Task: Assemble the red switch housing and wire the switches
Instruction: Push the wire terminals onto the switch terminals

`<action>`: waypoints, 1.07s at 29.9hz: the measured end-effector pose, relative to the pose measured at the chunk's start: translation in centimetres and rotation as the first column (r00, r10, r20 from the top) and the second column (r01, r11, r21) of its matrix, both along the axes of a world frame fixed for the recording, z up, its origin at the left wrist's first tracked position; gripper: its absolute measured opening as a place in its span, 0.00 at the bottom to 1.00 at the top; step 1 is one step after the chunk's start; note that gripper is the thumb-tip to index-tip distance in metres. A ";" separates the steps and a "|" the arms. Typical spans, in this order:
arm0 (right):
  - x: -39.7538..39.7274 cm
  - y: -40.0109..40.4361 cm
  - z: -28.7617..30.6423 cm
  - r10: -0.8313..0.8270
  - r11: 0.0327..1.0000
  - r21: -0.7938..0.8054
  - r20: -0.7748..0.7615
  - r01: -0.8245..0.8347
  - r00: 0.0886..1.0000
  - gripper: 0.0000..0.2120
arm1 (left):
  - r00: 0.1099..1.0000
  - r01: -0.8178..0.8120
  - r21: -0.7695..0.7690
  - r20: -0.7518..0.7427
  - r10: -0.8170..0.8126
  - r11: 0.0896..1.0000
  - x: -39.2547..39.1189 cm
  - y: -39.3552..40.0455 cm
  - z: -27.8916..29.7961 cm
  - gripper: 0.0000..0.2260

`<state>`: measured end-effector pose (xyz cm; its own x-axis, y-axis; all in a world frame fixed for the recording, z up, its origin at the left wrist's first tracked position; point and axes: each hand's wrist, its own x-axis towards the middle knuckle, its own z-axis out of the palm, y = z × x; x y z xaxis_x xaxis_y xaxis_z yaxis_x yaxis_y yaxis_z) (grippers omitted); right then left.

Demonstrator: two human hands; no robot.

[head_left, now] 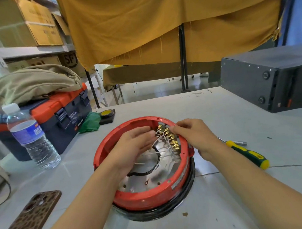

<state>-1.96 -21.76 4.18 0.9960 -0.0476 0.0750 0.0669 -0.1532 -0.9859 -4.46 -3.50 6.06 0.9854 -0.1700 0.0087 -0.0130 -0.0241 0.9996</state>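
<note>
A round red switch housing (148,196) sits on a black ring in the middle of the table, with a shiny metal plate inside. Along its far right inner wall runs a row of grey switches with brass terminals (170,137), and white wires (162,148) fan out from them. My left hand (135,145) reaches inside the housing, its fingers curled at the white wires near the terminals. My right hand (192,135) lies over the right rim, fingertips pinching at the switch row.
A yellow-and-green screwdriver (248,153) lies right of the housing. A water bottle (31,136) and an orange-and-blue toolbox (59,114) stand at left, a phone in a patterned case (25,226) at front left, a black box (275,80) at back right.
</note>
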 end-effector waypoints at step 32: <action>-4.3 2.5 1.5 0.626 0.356 -0.809 0.578 0.468 0.523 0.41 | 0.834 -0.132 -0.235 -0.551 -0.020 0.963 -2.3 3.9 2.3 0.35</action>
